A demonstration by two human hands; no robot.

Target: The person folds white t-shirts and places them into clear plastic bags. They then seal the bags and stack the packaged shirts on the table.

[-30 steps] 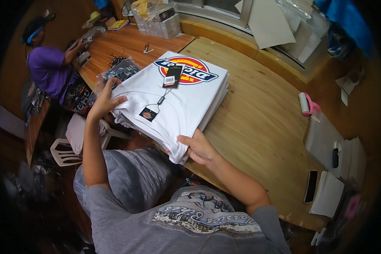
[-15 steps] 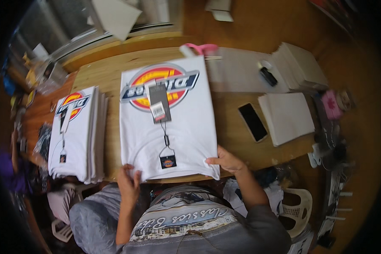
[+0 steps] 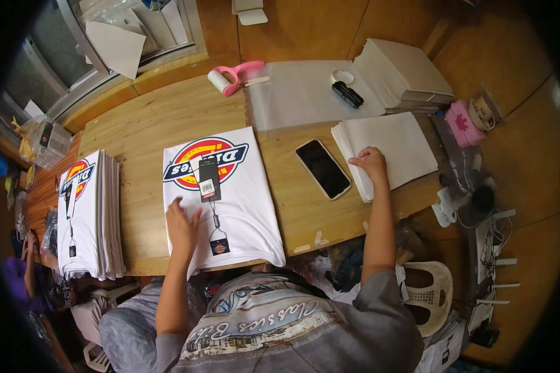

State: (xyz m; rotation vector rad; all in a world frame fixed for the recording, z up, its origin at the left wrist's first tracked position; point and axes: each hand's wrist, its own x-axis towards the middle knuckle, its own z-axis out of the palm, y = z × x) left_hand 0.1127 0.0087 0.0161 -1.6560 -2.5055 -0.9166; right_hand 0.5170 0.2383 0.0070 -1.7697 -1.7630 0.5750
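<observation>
A folded white T-shirt [image 3: 249, 193] lies flat on the wooden table in front of me, its printed logo away from me and its collar at the near edge. A dark hang tag [image 3: 210, 180] on a cord rests over the print, and a small dark label [image 3: 219, 247] lies at the collar. My left hand [image 3: 182, 227] rests on the shirt's left side, fingers apart. Over to the right, my right hand [image 3: 372, 164] bends its fingers at the left edge of a stack of white card sheets [image 3: 404, 146], closed on the top sheet.
Folded white shirts [image 3: 109, 211] are piled on the left. A phone [image 3: 323, 169] lies beside the card stack. Farther back are a pink-handled lint roller [image 3: 224, 81], clear plastic sheets [image 3: 292, 93], a black object [image 3: 347, 94] and a taller card stack [image 3: 410, 71]. A plastic chair [image 3: 438, 298] stands right.
Both hands have left the shirt's near corners. My right hand has moved right and away from me to the card stack; my left has moved up the shirt's side. The shirt now lies flat.
</observation>
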